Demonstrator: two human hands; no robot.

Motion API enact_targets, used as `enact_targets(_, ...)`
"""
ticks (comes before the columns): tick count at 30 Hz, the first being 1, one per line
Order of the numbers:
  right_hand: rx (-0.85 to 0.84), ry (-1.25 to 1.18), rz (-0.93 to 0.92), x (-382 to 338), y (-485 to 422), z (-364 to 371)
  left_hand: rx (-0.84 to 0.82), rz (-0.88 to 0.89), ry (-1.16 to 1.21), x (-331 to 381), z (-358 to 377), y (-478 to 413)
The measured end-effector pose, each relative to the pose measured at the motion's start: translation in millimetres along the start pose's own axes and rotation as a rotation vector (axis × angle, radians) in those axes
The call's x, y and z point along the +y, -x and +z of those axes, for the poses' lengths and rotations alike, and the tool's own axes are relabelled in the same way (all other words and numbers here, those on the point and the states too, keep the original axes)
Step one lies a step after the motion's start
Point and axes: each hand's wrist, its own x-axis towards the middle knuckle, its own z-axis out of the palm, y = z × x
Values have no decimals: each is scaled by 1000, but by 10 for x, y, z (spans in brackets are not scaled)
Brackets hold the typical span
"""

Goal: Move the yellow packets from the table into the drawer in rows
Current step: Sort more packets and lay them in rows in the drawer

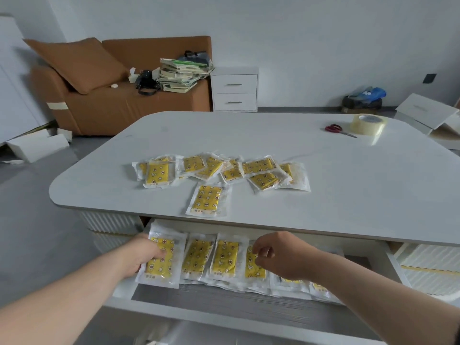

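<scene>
1. Where our left hand (pixel 143 256) reaches into the lower left of the frame, its thumb and fingers are closed on the left edge of the leftmost packet (pixel 160 260) in the drawer (pixel 249 305), thumb lying on the yellow face.
2. Our right hand (pixel 278 255), at lower centre-right, hovers over the fourth packet (pixel 252 266) with its fingers curled and pinched together; we cannot tell whether they grip the packet's upper edge or only touch it.
3. Between our two hands, two more packets (pixel 198 256) lie side by side, so that a row of yellow packets runs left to right along the back of the open drawer, each overlapping its neighbour slightly.
4. To the right of our right wrist, further packets (pixel 318 286) show only in part, hidden by the forearm.
5. Nearer the bottom of the frame, the front part of the drawer floor is bare grey.
6. Above the drawer, a single packet (pixel 208 200) lies alone near the front edge of the white table (pixel 348 195).
7. Higher up, at the frame's centre, a loose, overlapping scatter of yellow packets (pixel 224 169) spreads across the tabletop.
8. At the upper right of the table, red-handled scissors (pixel 336 129) lie just beside a roll of clear tape (pixel 369 123).
</scene>
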Motion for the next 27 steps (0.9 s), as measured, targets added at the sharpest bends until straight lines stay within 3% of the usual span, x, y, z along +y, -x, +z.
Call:
enact_targets(3, -4, 9, 4, 5, -21, 14, 58, 0, -37, 4, -2, -88)
enact_targets(15, -62, 20, 46, 39, -24, 93, 17, -67, -124, 70, 125, -379)
enact_targets(21, -78, 30, 50, 40, 2, 100, 179, 10, -480, 111, 222, -320)
enact_targets(27, -93, 51, 43, 25, 20, 80, 234, 170, -644, 26, 241, -319)
